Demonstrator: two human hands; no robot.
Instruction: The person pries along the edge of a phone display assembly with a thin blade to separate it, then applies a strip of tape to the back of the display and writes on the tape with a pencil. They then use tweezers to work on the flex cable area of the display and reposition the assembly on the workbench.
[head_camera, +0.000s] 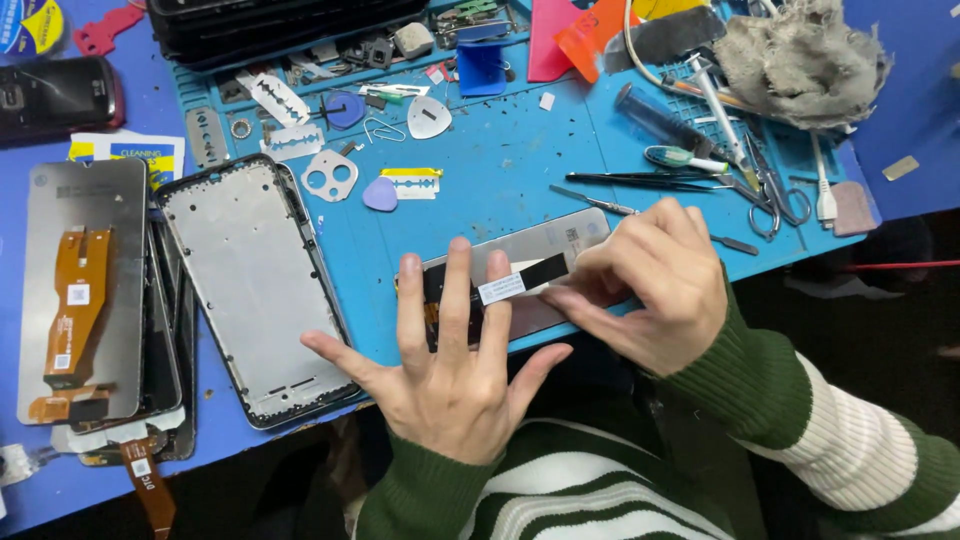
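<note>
A grey phone display panel (540, 245) lies face down on the blue work mat (500, 160), with a black flex strip and a white label (500, 289) across its back. My left hand (450, 360) presses flat on the panel's left end, fingers spread. My right hand (655, 285) rests on the panel's right part, its fingertips pinching the end of the black strip by the label. Both sleeves are green with white stripes.
A phone frame (255, 290) lies left of my hands, beside another display panel with an orange flex cable (78, 290). Tweezers (640, 180), scissors (770, 190), razor blades (280, 100), picks and a grey rag (800, 50) lie across the mat's far side. A dark phone (55, 95) sits top left.
</note>
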